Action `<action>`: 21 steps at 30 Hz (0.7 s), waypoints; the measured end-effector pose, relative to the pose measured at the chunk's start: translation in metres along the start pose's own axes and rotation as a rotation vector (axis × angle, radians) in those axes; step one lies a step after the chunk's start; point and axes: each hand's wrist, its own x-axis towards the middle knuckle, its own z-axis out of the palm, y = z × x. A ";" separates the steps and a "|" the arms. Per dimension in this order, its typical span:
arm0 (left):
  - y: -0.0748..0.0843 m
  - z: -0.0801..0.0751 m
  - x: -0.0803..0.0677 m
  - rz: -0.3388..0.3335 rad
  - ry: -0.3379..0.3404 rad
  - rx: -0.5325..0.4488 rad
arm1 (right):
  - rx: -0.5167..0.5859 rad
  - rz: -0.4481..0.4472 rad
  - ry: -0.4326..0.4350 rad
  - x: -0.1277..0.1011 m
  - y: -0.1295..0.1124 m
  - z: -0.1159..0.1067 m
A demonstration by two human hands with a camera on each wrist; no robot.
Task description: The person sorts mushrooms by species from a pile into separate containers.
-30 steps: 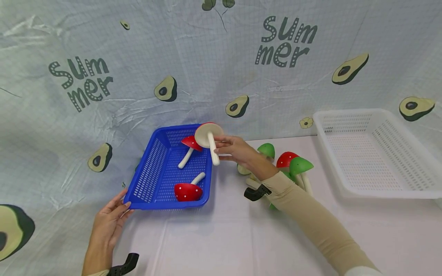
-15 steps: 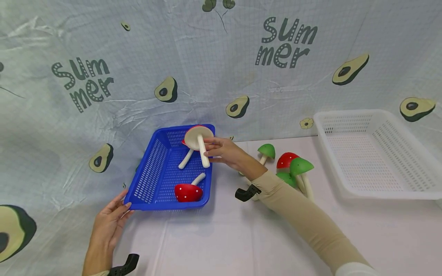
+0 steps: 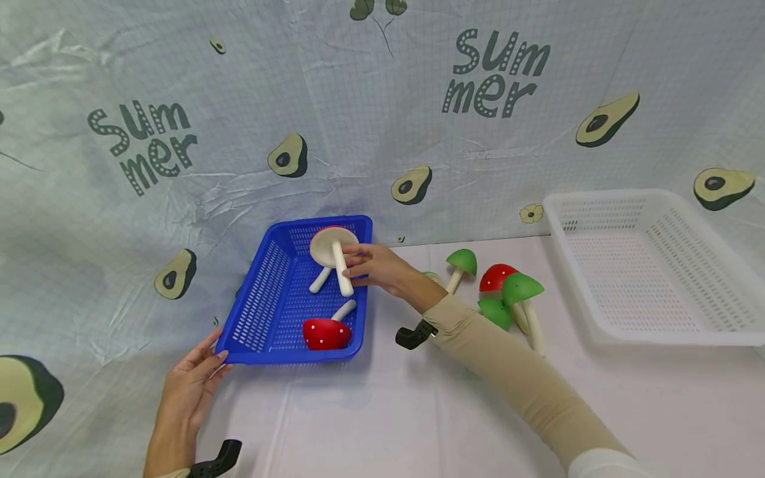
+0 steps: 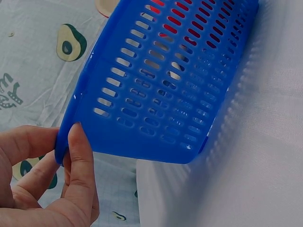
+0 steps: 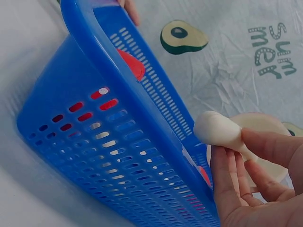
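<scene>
A blue slotted basket (image 3: 263,312) (image 4: 161,90) (image 5: 99,142) sits at the table's left. My right hand (image 3: 373,267) (image 5: 251,189) pinches the white stem of a toy mushroom (image 3: 333,250) (image 5: 222,131), whose pale cap underside faces the camera, over the basket's far end. Inside lie a red mushroom with white dots (image 3: 325,332) and another red one (image 3: 321,279), mostly hidden behind the held cap. My left hand (image 3: 194,378) (image 4: 57,179) holds the basket's near left corner, thumb against the rim.
Green and red toy mushrooms (image 3: 508,292) lie in a cluster right of the blue basket. A white slotted basket (image 3: 651,265) sits at the far right. An avocado-print cloth (image 3: 358,119) hangs close behind the table.
My right hand has carried the mushroom leftward and down, from the basket's right rim to over its far inside. The left hand has stayed on the corner.
</scene>
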 end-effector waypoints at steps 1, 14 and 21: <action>0.000 0.000 0.000 -0.003 0.002 0.002 | -0.007 0.001 0.002 0.001 0.000 0.001; 0.000 0.000 -0.002 0.020 -0.029 0.011 | -0.077 -0.003 0.019 0.003 0.000 0.007; 0.000 0.000 -0.001 0.007 -0.016 0.015 | -0.276 -0.036 0.028 -0.003 -0.001 0.009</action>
